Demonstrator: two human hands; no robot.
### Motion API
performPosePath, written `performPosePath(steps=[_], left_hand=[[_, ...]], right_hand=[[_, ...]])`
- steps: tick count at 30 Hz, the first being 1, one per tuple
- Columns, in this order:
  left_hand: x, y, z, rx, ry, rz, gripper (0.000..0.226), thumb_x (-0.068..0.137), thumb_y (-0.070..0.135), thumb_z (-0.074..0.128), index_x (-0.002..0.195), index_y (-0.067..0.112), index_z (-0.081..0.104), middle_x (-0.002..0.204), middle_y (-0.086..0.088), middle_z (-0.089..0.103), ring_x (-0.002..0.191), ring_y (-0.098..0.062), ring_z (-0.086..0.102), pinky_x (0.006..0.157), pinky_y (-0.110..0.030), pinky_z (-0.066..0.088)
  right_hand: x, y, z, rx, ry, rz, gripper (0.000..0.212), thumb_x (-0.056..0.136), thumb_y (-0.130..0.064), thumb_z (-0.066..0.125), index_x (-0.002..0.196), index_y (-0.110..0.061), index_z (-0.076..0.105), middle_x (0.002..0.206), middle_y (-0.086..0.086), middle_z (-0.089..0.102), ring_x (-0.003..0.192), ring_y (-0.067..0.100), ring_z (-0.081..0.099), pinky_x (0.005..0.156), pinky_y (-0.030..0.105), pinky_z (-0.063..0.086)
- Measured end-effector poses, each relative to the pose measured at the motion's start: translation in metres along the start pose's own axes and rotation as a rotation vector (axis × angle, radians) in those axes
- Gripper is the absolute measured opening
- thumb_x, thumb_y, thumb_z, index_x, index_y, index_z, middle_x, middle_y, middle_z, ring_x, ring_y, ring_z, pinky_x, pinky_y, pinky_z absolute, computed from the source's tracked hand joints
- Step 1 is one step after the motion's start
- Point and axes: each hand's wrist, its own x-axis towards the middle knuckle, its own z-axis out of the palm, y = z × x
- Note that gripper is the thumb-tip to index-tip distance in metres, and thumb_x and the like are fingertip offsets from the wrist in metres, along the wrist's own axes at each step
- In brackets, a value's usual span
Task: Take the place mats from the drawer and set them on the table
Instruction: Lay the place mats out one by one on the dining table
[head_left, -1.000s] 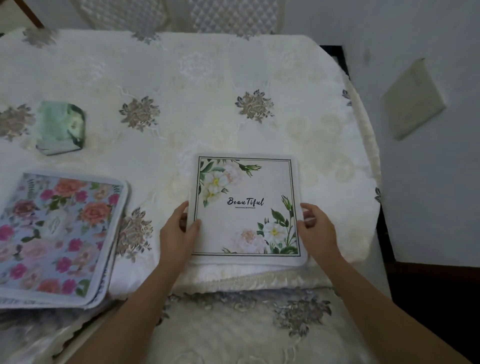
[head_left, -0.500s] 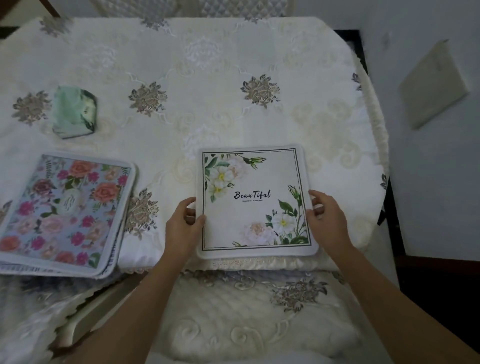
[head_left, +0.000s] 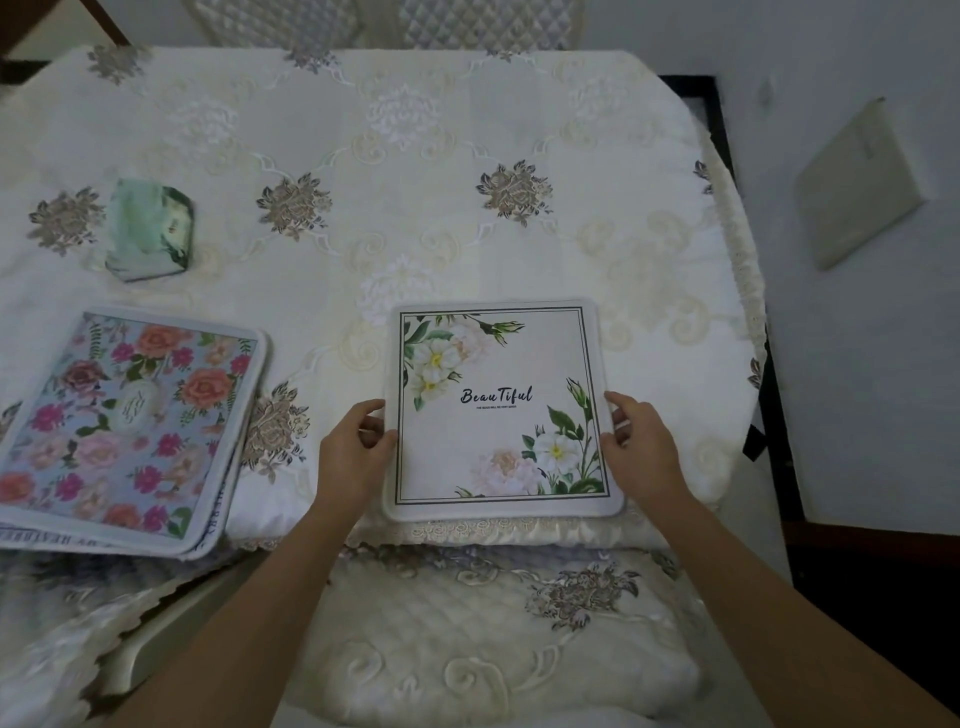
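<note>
A square white place mat (head_left: 498, 410) with flowers and the word "Beautiful" lies flat on the table (head_left: 467, 234) at its near edge. My left hand (head_left: 353, 457) grips the mat's left edge, thumb on top. My right hand (head_left: 641, 441) grips its right edge the same way. A small stack of blue place mats (head_left: 119, 426) with pink and orange roses lies at the near left, overhanging the table's edge. The drawer is not in view.
A green patterned box (head_left: 148, 228) stands at the left on the embroidered white tablecloth. A cushioned chair seat (head_left: 493, 649) is right below my arms. Quilted chair backs (head_left: 384, 21) stand at the far side. A white wall (head_left: 857, 312) is close on the right.
The white mat sits a little farther in from the table's edge than a second ago. Both hands stay on its sides. My head has shifted, so the view shows more table.
</note>
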Motion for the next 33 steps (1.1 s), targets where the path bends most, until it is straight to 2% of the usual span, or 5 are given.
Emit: performPosePath(steps=[5,14,24,30,33], left_hand=[[0.007,-0.002,0.002,0.016,0.006,0.000,0.037,0.086,0.009,0.072,0.121,0.020,0.065,0.080,0.005,0.063,0.065,0.005,0.056,0.063,0.000,0.039],[0.014,-0.004,0.004,0.120,0.034,0.023,0.036,0.087,0.024,0.074,0.121,0.021,0.065,0.085,0.006,0.064,0.074,-0.005,0.060,0.066,-0.012,0.042],[0.079,0.029,0.027,0.524,0.160,0.494,0.029,0.093,0.032,0.057,0.114,0.015,0.070,0.126,-0.004,0.064,0.116,-0.027,0.054,0.089,-0.041,0.043],[0.117,0.070,0.059,0.558,-0.121,0.722,0.040,0.098,0.036,0.044,0.122,0.012,0.065,0.130,-0.007,0.062,0.118,-0.029,0.054,0.098,-0.042,0.043],[0.123,0.067,0.066,0.622,-0.136,0.775,0.041,0.099,0.037,0.044,0.125,0.012,0.063,0.135,-0.007,0.059,0.123,-0.028,0.051,0.098,-0.043,0.042]], right_hand=[[0.003,-0.003,-0.001,-0.008,-0.007,-0.007,0.052,0.090,-0.002,0.061,0.138,-0.018,0.051,0.099,-0.004,0.050,0.076,0.008,0.058,0.074,0.027,0.052],[0.008,-0.007,-0.001,-0.103,0.026,-0.074,0.049,0.089,-0.010,0.064,0.136,-0.017,0.052,0.112,-0.002,0.047,0.089,0.012,0.054,0.076,0.028,0.050],[0.077,-0.054,0.013,-0.281,0.019,-0.352,0.044,0.094,-0.025,0.058,0.135,-0.012,0.055,0.138,0.005,0.053,0.130,0.024,0.043,0.108,0.040,0.034],[0.119,-0.094,0.049,-0.378,-0.110,-0.489,0.047,0.094,-0.015,0.051,0.142,-0.015,0.048,0.148,0.005,0.046,0.137,0.025,0.039,0.113,0.043,0.032],[0.119,-0.094,0.063,-0.450,-0.122,-0.528,0.048,0.097,-0.024,0.049,0.144,-0.016,0.045,0.153,0.005,0.040,0.142,0.025,0.033,0.118,0.043,0.025]])
